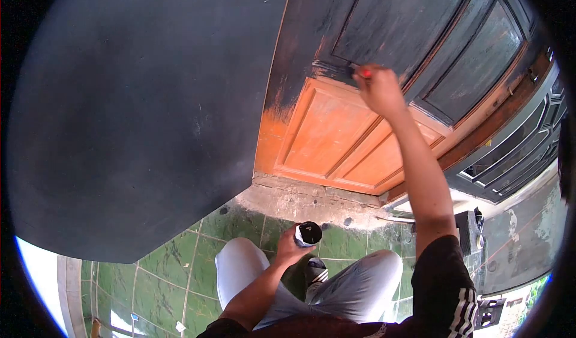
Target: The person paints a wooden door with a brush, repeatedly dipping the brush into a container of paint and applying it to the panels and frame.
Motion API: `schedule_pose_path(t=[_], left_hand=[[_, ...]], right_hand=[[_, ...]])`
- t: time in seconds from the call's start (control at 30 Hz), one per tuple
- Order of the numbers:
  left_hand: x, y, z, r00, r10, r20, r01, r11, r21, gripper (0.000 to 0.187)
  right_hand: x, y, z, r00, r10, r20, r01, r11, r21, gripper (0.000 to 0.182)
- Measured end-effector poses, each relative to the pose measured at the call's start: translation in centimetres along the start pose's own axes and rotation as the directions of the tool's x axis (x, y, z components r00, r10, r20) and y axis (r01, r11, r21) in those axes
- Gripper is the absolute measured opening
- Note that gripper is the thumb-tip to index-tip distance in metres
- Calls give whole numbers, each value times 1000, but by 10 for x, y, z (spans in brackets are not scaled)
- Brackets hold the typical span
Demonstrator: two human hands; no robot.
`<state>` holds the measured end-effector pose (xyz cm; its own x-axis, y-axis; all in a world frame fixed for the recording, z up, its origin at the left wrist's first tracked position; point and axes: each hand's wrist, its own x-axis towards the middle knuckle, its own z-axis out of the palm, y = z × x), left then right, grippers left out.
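My right hand (379,89) is closed around a brush with a red handle end (367,73), raised against the door. The brush's bristles are hard to make out at the edge of the black paint. Black paint covers the door's upper panels (396,26), while the lower panels (330,134) are bare orange-brown, with streaky black at the border. Low down, between my knees, my left hand (292,246) wraps round a small cup of black paint (309,233), its opening facing up.
A large dark panel (150,110) fills the left side. Green tiles (162,266) lie below, with a paint-spotted concrete sill (300,203) at the door's foot. Dark window grilles (522,146) stand at right, above a grey box (468,230). A crate (489,314) sits lower right.
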<state>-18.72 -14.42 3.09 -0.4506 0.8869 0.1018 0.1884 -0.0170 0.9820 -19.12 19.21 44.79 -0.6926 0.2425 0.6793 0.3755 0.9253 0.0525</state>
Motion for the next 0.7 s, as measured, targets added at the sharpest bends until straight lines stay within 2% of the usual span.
schedule_pose_path(t=[0.07,0.1,0.2,0.23,0.33,0.4,0.47,0.5,0.6,0.63,0.7], left_hand=[[-2,26,-9,1000,13,18,-13,1000,-1,74],[-3,14,-6,1000,10,25,-10,1000,-16,71],[3,25,-15,999,-23,49,23,1000,1,71],[2,22,-12,1000,-3,-17,4,999,33,71],[4,16,-9,1000,9,-2,-9,1000,1,73],[0,19,-13,1000,18,-12,-18,999,40,74],[-2,19,-13,1000,6,-1,-6,999,42,75],[-1,14,-14,1000,-8,17,7,1000,29,76],[-1,-1,-10,999,-16,30,15,999,30,76],[0,-4,-9,1000,-12,28,11,999,40,76],[1,-4,-4,998,-21,56,22,1000,-18,76]], right_hand=[[-5,7,-28,981,158,116,-149,986,-78,10],[-1,-6,-34,981,178,75,-176,984,-34,11],[27,-53,-19,995,5,-103,22,964,263,12],[33,-53,-6,989,-85,-124,120,943,309,13],[20,-30,-1,995,-85,47,78,987,142,11],[-4,4,-22,995,18,103,-13,999,-53,12],[-23,43,-47,976,136,169,-89,961,-261,13],[-26,40,-61,964,196,180,-121,924,-362,13],[-19,21,-74,972,228,50,-210,948,-239,13],[-13,1,-68,973,230,-2,-229,970,-82,11],[-13,-9,-39,991,8,-137,10,991,131,8]])
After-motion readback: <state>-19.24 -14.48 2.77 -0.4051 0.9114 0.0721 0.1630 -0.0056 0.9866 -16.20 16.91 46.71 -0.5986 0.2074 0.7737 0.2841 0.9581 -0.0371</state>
